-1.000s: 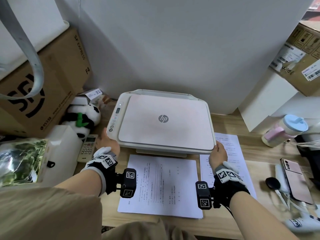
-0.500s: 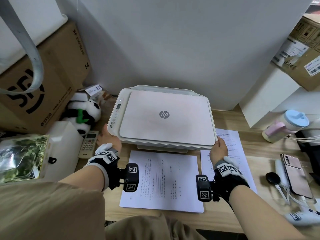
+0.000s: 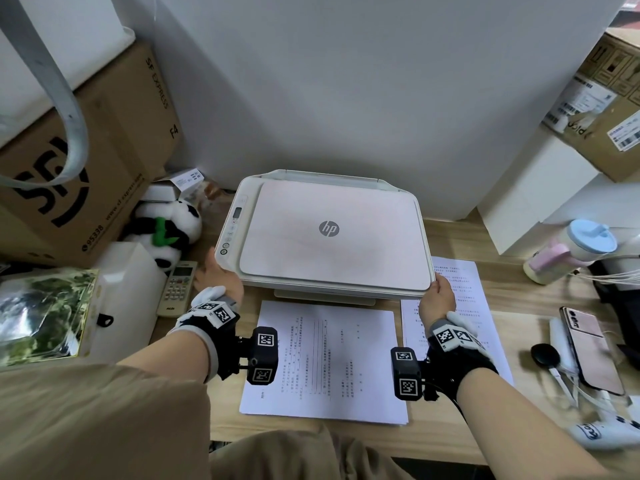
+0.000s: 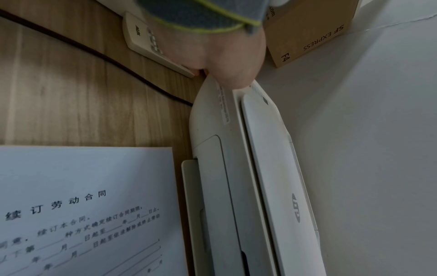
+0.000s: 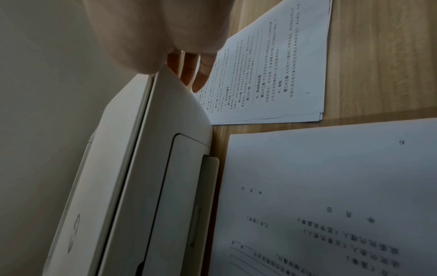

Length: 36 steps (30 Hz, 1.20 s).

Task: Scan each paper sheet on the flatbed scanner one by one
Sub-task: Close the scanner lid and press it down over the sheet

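Both hands, left hand (image 3: pixel 221 278) and right hand (image 3: pixel 437 295), grip the scanner's (image 3: pixel 329 233) front corners.

matt smooth plastic scanner (image 3: pixel 329 233); wood-grain desk (image 3: pixel 519 299); matt printed paper sheets (image 3: pixel 325 362); rough cardboard box (image 3: pixel 104 168); plush panda (image 3: pixel 166 226).

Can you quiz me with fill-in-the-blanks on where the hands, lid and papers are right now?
1. The scanner lid is ____.
2. The left hand holds the scanner's front-____ corner.
3. The single sheet lies directly in ____ of the scanner.
4. The paper stack lies partly under the ____ hand.

Missing words: closed; left; front; right
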{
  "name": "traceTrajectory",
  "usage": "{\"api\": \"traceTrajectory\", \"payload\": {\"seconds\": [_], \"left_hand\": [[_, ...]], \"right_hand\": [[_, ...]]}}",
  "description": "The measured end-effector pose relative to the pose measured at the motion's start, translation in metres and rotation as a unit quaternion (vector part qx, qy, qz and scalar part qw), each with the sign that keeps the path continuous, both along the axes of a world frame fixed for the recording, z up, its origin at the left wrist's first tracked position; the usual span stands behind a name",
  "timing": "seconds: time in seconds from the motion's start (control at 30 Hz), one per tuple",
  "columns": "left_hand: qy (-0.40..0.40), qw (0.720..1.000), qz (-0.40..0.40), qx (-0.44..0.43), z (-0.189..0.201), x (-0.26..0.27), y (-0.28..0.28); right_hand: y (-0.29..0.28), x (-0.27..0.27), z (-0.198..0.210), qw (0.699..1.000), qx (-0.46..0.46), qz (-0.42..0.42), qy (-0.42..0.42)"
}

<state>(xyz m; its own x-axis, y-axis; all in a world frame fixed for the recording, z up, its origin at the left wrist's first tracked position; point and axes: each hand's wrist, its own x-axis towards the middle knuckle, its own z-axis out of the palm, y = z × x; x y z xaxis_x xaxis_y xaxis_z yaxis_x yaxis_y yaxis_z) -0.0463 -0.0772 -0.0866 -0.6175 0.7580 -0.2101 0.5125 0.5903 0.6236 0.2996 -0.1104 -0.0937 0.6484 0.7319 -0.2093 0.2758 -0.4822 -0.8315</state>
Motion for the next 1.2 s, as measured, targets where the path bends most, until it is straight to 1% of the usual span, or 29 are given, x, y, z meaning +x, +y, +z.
{"api": "traceTrajectory", "payload": {"seconds": [0.33, 0.57, 1.2], "left_hand": [[-0.011, 1.0, -0.002, -0.008, 0.0039, 0.002, -0.0026], [-0.021, 1.0, 0.013, -0.005, 0.0024, 0.0021, -0.0008], [-0.024, 1.0, 0.008, -0.001, 0.0057, 0.0033, -0.002]], "right_hand": [[0.0008, -0.0013, 0.0006, 1.0, -0.005, 0.002, -0.006], [0.0004, -0.0022, 0.0036, 1.0, -0.003, -0.001, 0.004], [-0.0002, -0.0026, 0.0047, 1.0, -0.002, -0.013, 0.021]]}}
